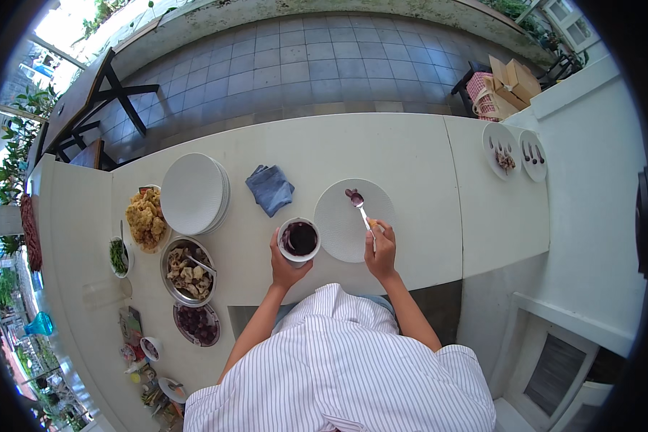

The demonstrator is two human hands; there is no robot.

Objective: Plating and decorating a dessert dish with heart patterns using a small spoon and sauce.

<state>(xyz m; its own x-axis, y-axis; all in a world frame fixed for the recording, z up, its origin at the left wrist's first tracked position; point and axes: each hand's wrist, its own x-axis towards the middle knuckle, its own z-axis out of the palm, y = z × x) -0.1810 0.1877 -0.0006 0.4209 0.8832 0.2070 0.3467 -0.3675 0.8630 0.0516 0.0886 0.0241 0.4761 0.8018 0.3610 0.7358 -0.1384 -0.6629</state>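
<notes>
My left hand (289, 267) holds a white bowl of dark purple sauce (299, 238) just left of a single white plate. In my right hand (380, 249) is a metal spoon (363, 213), its purple-stained bowl over the upper part of the white plate (340, 232). A small smear of purple sauce (350, 193) lies on that plate by the spoon's tip. A crumpled blue cloth (270, 189) rests on the counter above the sauce bowl. To its left stands a stack of white plates (191, 193).
At the left are fried food (145, 217), a metal bowl of cooked pieces (189, 272), a dish of dark red fruit or vegetables (196, 325) and a bowl of chopped greens (119, 256). Two plates with cutlery (500, 141) (533, 155) stand far right, near the wall.
</notes>
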